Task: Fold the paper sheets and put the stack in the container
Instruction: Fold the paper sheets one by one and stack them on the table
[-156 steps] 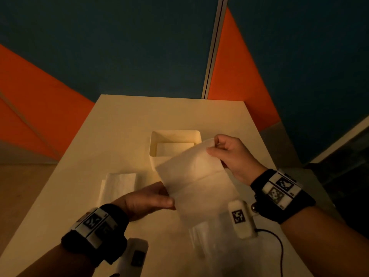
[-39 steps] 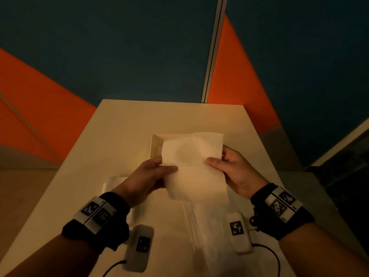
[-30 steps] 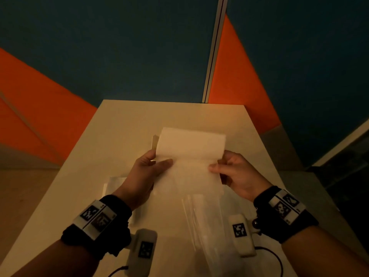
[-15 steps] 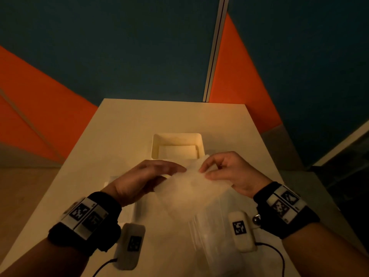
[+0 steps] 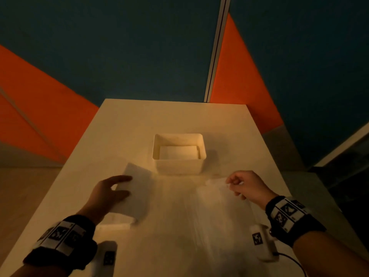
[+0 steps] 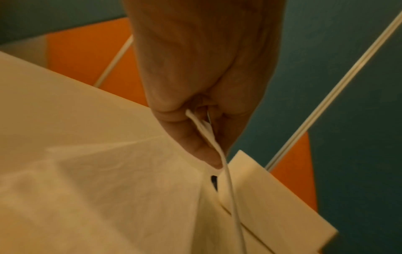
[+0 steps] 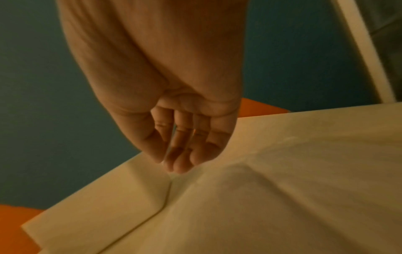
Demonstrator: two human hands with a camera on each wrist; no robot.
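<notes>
I see the left hand (image 5: 107, 193) pinching a folded sheet (image 5: 137, 193) just above the folded stack (image 5: 114, 221), left of the container (image 5: 179, 156). Right hand (image 5: 246, 186) pinches a corner of a flat sheet (image 5: 219, 206) on the table (image 5: 169, 116).

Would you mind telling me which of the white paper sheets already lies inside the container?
The flat white sheet inside the white rectangular container; the others are outside it, at the hands.

Dim amber light, soft shadows, motion blur, wide-angle distortion
</notes>
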